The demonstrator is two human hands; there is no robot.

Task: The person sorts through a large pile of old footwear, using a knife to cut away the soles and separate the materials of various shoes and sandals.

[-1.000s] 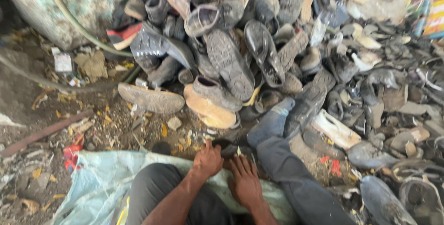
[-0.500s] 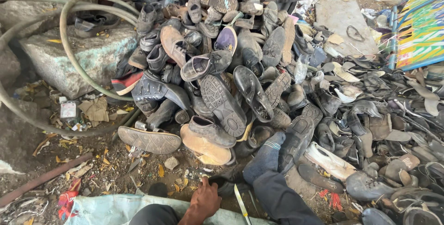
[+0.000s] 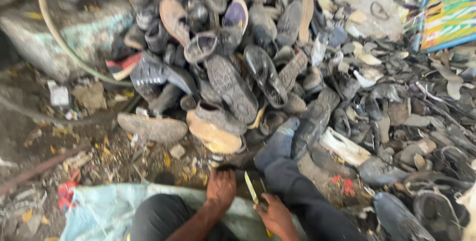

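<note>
My left hand rests palm down on a dark flat piece on the ground in front of me, at the bottom centre of the head view. My right hand is closed around a knife with a yellowish blade that points up and away, just right of my left hand. My legs in dark trousers stretch out on either side of the hands. A large heap of worn shoes and soles lies directly ahead.
A pale blue sack lies under my left knee. A tan sole and a grey sole sit at the heap's near edge. A curved hose loops over a concrete block at left. Loose soles cover the right side.
A second ago both hands lay together on the ground. The knife's blade now shows, upright in my right hand. The view swung up over the heap, then partly back down.
</note>
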